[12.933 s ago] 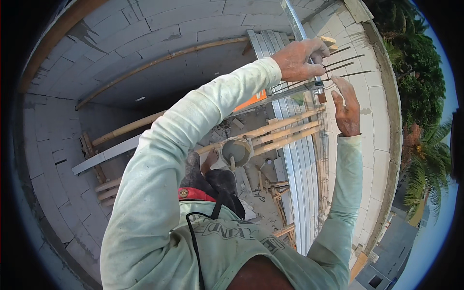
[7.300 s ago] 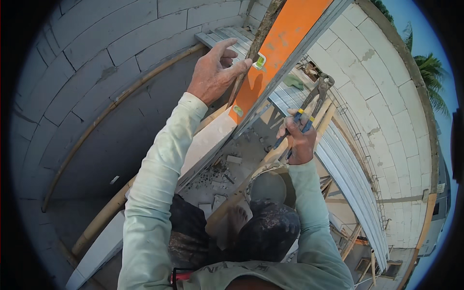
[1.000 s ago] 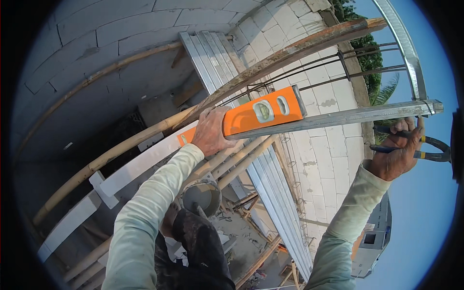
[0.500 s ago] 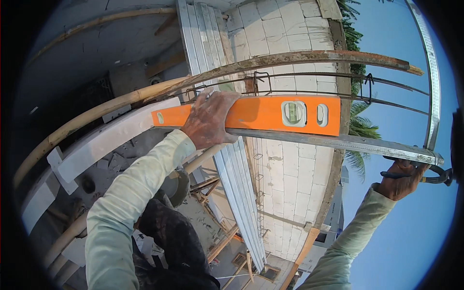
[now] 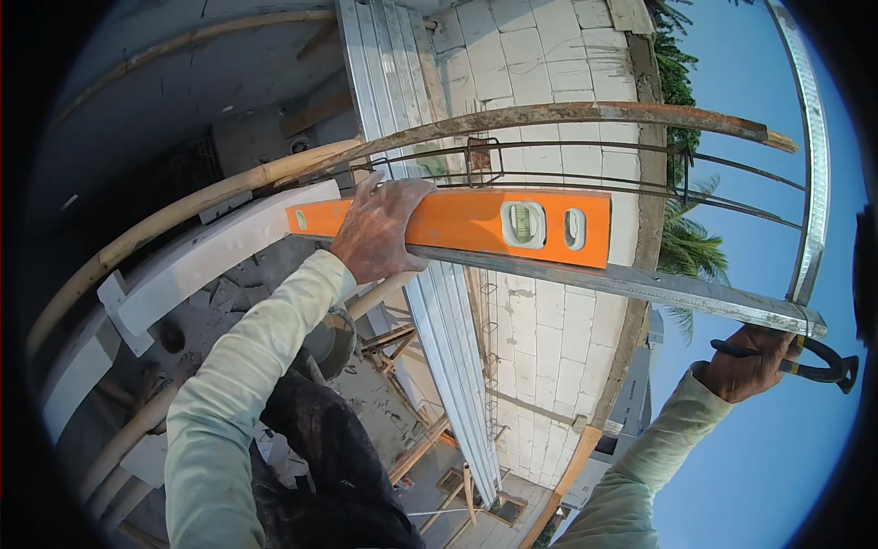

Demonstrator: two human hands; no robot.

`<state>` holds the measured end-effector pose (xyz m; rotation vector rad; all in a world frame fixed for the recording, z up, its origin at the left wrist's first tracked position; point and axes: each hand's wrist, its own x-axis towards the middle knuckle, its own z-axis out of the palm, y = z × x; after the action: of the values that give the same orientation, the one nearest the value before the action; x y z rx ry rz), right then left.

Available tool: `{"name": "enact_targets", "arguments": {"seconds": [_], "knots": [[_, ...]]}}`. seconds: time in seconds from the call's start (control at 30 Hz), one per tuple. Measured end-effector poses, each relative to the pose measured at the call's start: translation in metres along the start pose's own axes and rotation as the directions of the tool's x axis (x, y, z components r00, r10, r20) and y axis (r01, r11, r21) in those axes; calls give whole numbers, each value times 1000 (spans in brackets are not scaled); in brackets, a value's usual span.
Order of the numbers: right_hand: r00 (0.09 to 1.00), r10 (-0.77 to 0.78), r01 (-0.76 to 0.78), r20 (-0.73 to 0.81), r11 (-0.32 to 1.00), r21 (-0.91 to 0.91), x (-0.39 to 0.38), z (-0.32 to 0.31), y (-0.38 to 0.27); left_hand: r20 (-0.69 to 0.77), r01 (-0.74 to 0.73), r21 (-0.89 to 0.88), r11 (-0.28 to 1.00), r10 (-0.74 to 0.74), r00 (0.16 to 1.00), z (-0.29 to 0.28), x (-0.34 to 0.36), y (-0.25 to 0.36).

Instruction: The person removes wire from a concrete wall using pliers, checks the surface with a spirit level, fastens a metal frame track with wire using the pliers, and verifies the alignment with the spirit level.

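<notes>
An orange spirit level [image 5: 457, 216] lies along the top of a galvanized metal bar [image 5: 677, 291], its round vial window facing me. My left hand [image 5: 380, 224] is wrapped over the level near its left end, and its thumb reaches down to the bar's edge. At the bar's right end, my right hand [image 5: 752, 364] is closed around a dark pair of pliers [image 5: 828, 366] with curved arms. That hand sits right under the bar end, against the sky. A second metal strip [image 5: 807, 210] rises from this corner. Fingers of the right hand are partly hidden.
A bamboo pole [image 5: 210, 197] and a wooden pole [image 5: 549, 112] cross behind the level, beside a rebar cage [image 5: 585, 146]. Below stand a block wall [image 5: 549, 366] and long metal sheets [image 5: 448, 366]. White blocks [image 5: 229, 247] line the left, above a rubble-strewn floor [image 5: 375, 403].
The level has shifted slightly left, and its right end and the bar's have dipped. My right hand has moved down and left with the pliers, which show more clearly.
</notes>
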<state>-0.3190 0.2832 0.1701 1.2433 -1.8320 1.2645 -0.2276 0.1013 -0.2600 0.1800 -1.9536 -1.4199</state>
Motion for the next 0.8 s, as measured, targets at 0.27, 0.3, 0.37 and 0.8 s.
{"name": "enact_targets", "arguments": {"seconds": [0.27,0.3,0.37,0.8], "knots": [[985,61,-56,163,998,-34,-5,14,-13,78,103,51,993,-107,991,2,1,3],[986,59,-48,154,996,-77,-4,13,-12,80,109,56,992,-113,990,2,1,3],[987,61,-45,147,992,-114,-4,11,-10,94,115,48,992,-119,988,-1,0,5],[986,81,-72,147,995,-64,-9,30,-15,117,239,0,971,-238,964,-11,5,25]]}}
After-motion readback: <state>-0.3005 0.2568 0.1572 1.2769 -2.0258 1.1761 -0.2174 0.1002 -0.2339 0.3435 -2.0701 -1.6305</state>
